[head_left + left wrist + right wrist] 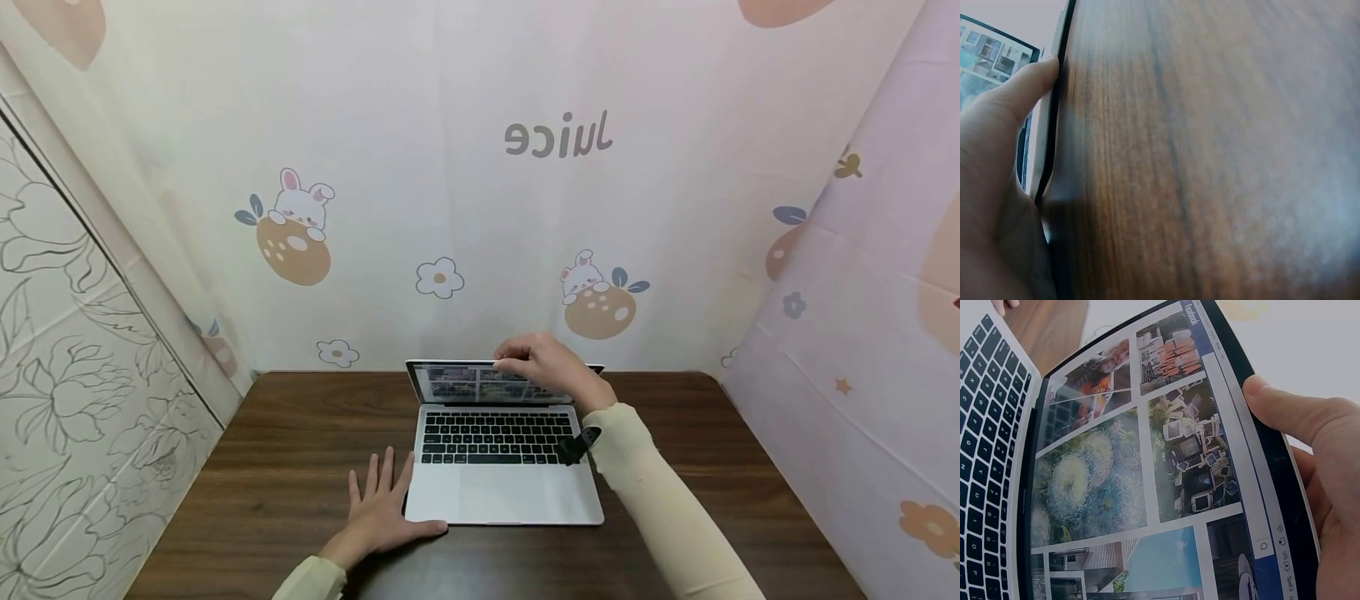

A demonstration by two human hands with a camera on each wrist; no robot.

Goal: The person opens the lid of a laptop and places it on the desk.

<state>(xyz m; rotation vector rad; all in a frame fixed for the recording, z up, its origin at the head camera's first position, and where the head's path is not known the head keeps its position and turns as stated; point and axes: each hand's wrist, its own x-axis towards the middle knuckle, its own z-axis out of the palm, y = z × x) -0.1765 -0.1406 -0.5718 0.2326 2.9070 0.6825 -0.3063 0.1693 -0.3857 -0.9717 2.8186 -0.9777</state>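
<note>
A silver laptop with black keys stands on the wooden table, its lid raised and its screen lit with a page of several pictures. My right hand pinches the lid's top edge, thumb on the screen side and the other fingers behind. Beside the laptop's front left corner my left hand rests with its fingers spread on the table. Its thumb lies on the laptop's front edge, as the left wrist view shows.
The dark brown table reaches back to a printed curtain with rabbits, fruit and flowers. Further printed cloth hangs at the left and right sides. A small black device sits at my right wrist, over the keyboard's right side.
</note>
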